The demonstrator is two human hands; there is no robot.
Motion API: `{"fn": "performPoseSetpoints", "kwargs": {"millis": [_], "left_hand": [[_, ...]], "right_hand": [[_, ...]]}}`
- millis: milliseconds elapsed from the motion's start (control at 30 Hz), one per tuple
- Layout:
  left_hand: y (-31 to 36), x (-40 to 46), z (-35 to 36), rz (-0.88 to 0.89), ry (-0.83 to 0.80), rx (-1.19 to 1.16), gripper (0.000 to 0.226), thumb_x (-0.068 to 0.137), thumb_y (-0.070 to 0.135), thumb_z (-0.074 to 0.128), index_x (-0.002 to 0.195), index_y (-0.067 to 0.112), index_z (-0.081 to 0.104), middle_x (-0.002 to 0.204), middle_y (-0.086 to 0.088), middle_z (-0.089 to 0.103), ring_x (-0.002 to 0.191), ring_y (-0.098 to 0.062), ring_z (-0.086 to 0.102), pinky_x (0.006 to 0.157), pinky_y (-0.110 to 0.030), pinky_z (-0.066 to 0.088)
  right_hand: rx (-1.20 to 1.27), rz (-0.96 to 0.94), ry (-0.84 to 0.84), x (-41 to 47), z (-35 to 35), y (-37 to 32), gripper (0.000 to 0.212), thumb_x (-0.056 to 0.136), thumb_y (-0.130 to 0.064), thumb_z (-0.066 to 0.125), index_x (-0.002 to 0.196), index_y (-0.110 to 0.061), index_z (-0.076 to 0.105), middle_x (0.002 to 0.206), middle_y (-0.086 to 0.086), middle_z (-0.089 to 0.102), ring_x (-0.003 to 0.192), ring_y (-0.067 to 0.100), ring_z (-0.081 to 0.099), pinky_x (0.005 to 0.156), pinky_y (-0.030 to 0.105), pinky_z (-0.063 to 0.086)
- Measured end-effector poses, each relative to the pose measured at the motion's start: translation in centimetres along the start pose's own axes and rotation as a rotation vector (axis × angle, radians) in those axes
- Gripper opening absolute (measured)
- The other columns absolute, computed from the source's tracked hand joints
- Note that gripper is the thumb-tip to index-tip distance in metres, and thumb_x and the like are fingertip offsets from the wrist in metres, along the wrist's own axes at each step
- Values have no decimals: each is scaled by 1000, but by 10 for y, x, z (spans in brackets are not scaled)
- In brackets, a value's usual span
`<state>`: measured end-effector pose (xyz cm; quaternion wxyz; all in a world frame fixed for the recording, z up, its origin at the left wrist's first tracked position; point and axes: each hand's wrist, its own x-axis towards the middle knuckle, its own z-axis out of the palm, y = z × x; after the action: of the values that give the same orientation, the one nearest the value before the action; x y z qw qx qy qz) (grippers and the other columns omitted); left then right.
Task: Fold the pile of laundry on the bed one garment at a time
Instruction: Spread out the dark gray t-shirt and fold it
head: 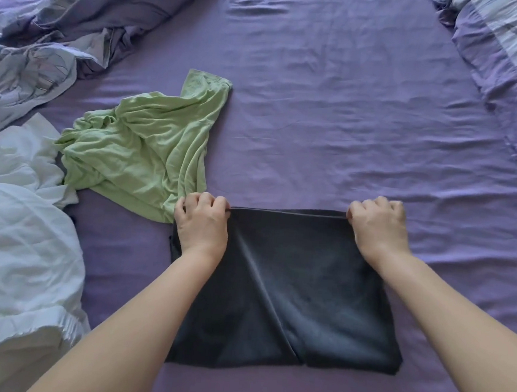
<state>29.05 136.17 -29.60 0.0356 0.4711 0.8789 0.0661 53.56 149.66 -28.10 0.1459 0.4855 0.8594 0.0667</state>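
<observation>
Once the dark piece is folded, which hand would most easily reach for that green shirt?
Probably the left hand. It grips the dark garment at the corner right beside the crumpled green shirt, while the right hand holds the opposite corner, farther away.

Beyond my hands the purple sheet (335, 109) lies open; the green garment (143, 152) crowds my left hand (201, 222).

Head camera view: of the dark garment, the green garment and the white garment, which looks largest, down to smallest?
1. White garment, though it is cut off by the frame edge and nearest the camera, so unsure.
2. Dark garment.
3. Green garment, crumpled, so its true size is unclear.
</observation>
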Motion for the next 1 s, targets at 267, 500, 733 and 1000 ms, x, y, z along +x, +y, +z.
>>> {"fn": "performPoseSetpoints", "kwargs": {"millis": [267,500,733,1000], "left_hand": [[8,-8,13,-1,19,67,25,94,18,51,118,19,58,129,-6,50,129,-30,34,116,-52,6],[-4,-81,19,131,-172,235,68,97,23,42,152,25,2,160,-8,-1,147,-29,-3,115,-56,-5],[-18,-153,-6,95,-127,132,54,72,13,80,123,9,63,130,-15,59,123,-36,53,100,-57,41],[-36,-201,-27,-152,-75,-123,51,64,1,84,112,-1,66,102,-23,60,86,-42,59,69,-49,52]], "right_hand": [[40,12,63,9,8,-11,21,85,-2,45,102,-13,53,102,8,58,102,29,47,80,38,30],[241,-66,278,-67,29,-37,49,67,1,73,115,-3,66,116,18,64,110,35,60,96,53,43],[326,-119,217,-161,45,-38,58,56,7,80,111,-5,69,121,17,63,111,34,61,92,53,47],[591,322,177,-216,33,-29,35,68,4,79,102,1,68,97,19,66,86,41,61,71,47,51]]}}
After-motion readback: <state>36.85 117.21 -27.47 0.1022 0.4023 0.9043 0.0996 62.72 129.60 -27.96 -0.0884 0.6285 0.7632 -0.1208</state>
